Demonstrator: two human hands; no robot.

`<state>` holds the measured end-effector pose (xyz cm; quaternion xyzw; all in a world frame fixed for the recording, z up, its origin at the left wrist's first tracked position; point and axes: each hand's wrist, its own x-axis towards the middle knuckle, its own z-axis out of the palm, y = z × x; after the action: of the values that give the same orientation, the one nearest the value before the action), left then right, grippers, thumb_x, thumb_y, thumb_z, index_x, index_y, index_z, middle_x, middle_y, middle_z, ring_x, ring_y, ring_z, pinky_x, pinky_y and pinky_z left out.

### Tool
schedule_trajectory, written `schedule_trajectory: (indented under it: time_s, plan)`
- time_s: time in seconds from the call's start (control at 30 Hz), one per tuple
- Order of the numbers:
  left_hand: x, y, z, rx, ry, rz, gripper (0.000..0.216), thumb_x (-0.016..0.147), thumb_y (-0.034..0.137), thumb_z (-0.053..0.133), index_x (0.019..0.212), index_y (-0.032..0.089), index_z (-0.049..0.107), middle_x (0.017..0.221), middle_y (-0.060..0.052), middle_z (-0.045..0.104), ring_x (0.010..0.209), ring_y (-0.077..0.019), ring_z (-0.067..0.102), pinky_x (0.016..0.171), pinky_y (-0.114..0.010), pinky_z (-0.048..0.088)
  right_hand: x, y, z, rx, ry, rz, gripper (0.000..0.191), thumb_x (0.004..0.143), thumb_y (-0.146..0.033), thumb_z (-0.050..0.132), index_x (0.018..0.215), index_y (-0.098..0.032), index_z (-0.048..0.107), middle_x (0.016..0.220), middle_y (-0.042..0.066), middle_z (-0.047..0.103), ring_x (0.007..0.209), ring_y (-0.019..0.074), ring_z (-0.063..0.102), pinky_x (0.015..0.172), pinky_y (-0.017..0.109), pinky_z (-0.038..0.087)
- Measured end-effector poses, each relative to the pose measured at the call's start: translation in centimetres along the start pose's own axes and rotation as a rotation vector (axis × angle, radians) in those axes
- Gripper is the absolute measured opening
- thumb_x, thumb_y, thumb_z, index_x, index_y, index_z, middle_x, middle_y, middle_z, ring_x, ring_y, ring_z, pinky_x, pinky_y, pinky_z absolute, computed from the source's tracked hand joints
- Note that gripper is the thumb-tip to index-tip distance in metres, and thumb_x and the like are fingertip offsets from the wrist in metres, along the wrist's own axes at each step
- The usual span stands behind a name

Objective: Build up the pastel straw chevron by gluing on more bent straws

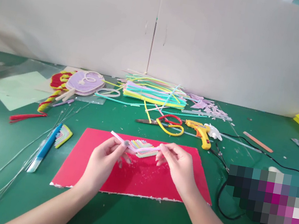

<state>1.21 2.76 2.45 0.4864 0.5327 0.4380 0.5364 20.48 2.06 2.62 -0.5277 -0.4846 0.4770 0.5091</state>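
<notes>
Above the red board [131,180], a lilac pipe cleaner [137,150] bent in a shallow V runs between my two hands. My left hand [108,155] pinches it on the left, and its free end sticks out past the fingers. On the right, my right hand [175,163] pinches the other end between thumb and fingertips. Just behind and against it, a piece of pastel pipe cleaners laid in nested V rows [140,143] shows; whether the lilac one touches it I cannot tell. A similar striped piece [63,136] lies at the left beside a blue-handled tool [49,148].
Behind the board lie scissors [170,125], a yellow glue gun [199,131] with a black cord, and a heap of pipe cleaners [152,94]. Lilac offcuts [210,108] lie right of it. Thin wires [15,177] and a lilac fuzzy craft piece [85,83] are at left.
</notes>
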Motion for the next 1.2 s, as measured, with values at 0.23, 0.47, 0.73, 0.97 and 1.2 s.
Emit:
schedule_trajectory:
  time_s: [0.23,0.47,0.73,0.97,1.2]
  plan:
    - [-0.1,-0.1,0.7,-0.062,-0.134,-0.058,0.030,0.071,0.042,0.069,0.083,0.016,0.062,0.070,0.001,0.066,0.056,-0.0119,0.058,0.052,-0.023,0.048,0.1,0.0,0.0,0.066,0.018,0.019,0.026,0.078,-0.042,0.065,0.075,-0.017,0.066,0.064,0.002,0.066,0.052,0.0123,0.060,0.050,0.025,0.056]
    - [0.0,-0.3,0.6,-0.080,-0.214,-0.088,0.032,0.070,0.046,0.070,0.073,0.015,0.060,0.062,0.000,0.065,0.055,-0.0136,0.060,0.056,-0.025,0.050,0.1,0.0,0.3,0.137,-0.146,0.060,0.022,0.072,-0.039,0.072,0.078,-0.018,0.069,0.076,0.003,0.068,0.051,0.0104,0.059,0.048,0.026,0.057]
    - [0.1,-0.9,1.0,-0.106,-0.296,-0.102,0.034,0.066,0.044,0.073,0.079,0.015,0.062,0.070,-0.002,0.068,0.059,-0.0154,0.063,0.057,-0.027,0.051,-0.2,0.4,0.9,0.111,-0.200,0.088,0.022,0.070,-0.037,0.074,0.074,-0.016,0.069,0.073,0.002,0.069,0.051,0.0115,0.061,0.051,0.026,0.054]
    - [-0.1,-0.6,1.0,-0.126,-0.341,-0.133,0.033,0.070,0.046,0.070,0.069,0.015,0.061,0.063,-0.001,0.067,0.056,-0.0131,0.061,0.057,-0.025,0.050,-0.3,0.4,1.1,0.126,-0.268,0.050,0.015,0.072,-0.032,0.073,0.074,-0.017,0.069,0.075,0.001,0.068,0.057,0.0114,0.062,0.056,0.025,0.054]
    - [-0.3,-0.6,1.2,-0.121,-0.344,-0.124,0.035,0.072,0.048,0.068,0.066,0.016,0.055,0.057,0.002,0.063,0.052,-0.0116,0.059,0.056,-0.024,0.049,-0.4,0.3,0.8,0.083,-0.351,0.035,0.013,0.074,-0.031,0.072,0.071,-0.018,0.071,0.069,0.000,0.065,0.062,0.0116,0.062,0.061,0.025,0.053]
